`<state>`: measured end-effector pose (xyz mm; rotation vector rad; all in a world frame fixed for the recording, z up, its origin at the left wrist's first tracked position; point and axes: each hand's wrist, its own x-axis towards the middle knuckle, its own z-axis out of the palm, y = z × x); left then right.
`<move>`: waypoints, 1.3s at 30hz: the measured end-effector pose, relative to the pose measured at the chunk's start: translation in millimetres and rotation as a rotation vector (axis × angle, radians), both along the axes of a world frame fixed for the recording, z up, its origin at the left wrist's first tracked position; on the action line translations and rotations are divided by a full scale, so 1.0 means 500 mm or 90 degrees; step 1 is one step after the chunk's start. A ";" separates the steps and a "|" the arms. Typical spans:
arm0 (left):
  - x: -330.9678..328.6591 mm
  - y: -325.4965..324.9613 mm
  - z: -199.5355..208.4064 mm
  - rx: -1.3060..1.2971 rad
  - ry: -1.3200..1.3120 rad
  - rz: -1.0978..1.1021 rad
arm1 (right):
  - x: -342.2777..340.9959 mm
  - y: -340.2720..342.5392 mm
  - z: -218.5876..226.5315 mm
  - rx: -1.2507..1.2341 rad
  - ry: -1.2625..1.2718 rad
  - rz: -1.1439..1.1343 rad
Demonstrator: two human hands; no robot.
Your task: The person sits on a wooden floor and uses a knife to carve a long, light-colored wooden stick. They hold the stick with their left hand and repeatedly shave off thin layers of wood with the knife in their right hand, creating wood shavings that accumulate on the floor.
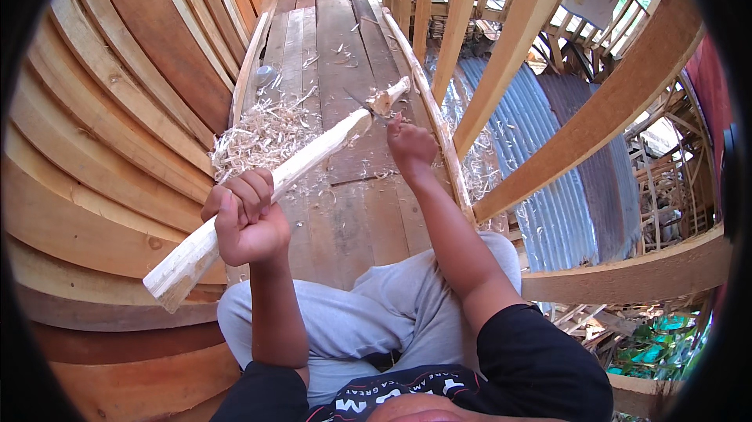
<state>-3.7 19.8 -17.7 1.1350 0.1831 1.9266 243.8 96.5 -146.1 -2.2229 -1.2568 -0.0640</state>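
A long, pale, peeled wooden pole point(321, 148) slants from lower left to upper right in front of me. My left hand point(249, 214) is wrapped round its thicker, near part, with the squared butt end sticking out below the fist. Toward the far end the wood has a cut notch and a rougher, knobbly tip point(389, 96). My right hand point(412, 145) is a closed fist beside that notch, gripping a knife. The thin dark knife blade point(355, 99) crosses the pole at the notch; its handle is mostly hidden in my fingers.
Curled wood shavings point(262, 136) are heaped on the plank floor point(345, 222), with a small clear container point(267, 75) behind them. Stacked boards point(117, 164) stand close on my left. A slatted wooden railing point(595, 117) runs along my right, above corrugated metal sheets point(533, 156).
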 end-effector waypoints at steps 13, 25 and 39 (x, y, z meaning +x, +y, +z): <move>-0.017 0.019 0.000 -0.039 -0.065 0.018 | -0.002 0.000 -0.015 0.075 -0.024 0.039; -0.024 0.019 -0.004 0.026 -0.038 -0.016 | 0.004 0.028 -0.008 0.393 0.411 0.270; -0.028 0.019 0.005 0.006 -0.038 -0.021 | -0.015 0.026 -0.012 0.173 0.389 0.261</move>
